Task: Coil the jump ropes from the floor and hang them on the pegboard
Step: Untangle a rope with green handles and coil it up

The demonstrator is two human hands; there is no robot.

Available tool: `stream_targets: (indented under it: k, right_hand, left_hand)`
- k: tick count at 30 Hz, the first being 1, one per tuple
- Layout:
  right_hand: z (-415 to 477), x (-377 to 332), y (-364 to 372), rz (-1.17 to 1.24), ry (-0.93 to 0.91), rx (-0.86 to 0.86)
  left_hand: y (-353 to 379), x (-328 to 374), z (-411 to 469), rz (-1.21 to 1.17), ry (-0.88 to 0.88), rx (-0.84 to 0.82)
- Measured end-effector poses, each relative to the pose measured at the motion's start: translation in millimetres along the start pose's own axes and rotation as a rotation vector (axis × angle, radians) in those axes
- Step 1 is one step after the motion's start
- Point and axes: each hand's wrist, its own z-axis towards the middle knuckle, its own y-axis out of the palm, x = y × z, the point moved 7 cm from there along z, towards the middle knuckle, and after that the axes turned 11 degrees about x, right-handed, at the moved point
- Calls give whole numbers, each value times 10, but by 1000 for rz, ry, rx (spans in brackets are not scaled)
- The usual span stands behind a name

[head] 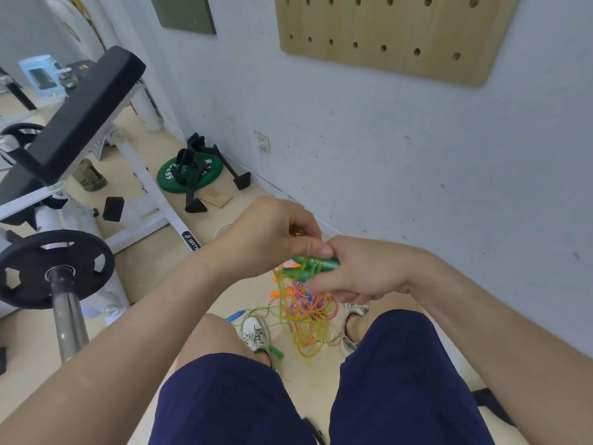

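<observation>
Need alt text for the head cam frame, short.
The left hand and right hand grip two green jump-rope handles. Their yellow-green rope hangs in loops by a tangle of pink and orange ropes between the person's shoes. A wooden pegboard is on the wall, and a barbell stands at left.

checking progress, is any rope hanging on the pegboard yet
No, the part of the pegboard in view shows only bare holes, with nothing hanging from it.
</observation>
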Motion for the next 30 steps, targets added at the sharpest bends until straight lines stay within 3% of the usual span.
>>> stream_targets:
  k: [5, 9, 14, 17, 21, 25, 28, 30]
  right_hand:
    - [-42, -46, 7, -128, -35, -24]
    - [-104, -112, -77, -148, -73, 2]
    - [-143, -250, -170, -114, -196, 58]
    - [-154, -251, -214, -79, -235, 107]
    - [-125, -176, -256, 70, -253, 198]
    - [-78, -37, -159, 334, -208, 265]
    - [-11, 77, -62, 417, -163, 334]
    - [19, 123, -23, 461, -151, 368]
  left_hand:
    - [128, -82, -67, -234, -198, -170]
    - [149, -177, -114, -412, -280, -188]
    - [320, -265, -188, -866, -375, -250]
    - [410, -284, -229, -1041, -442, -195]
    - [448, -312, -256, -1217, -584, 9]
    - [419, -311, -279, -1014, -521, 168]
    - [335, -270, -286, -746, -433, 183]
    - [306, -259, -265, -693, -418, 167]
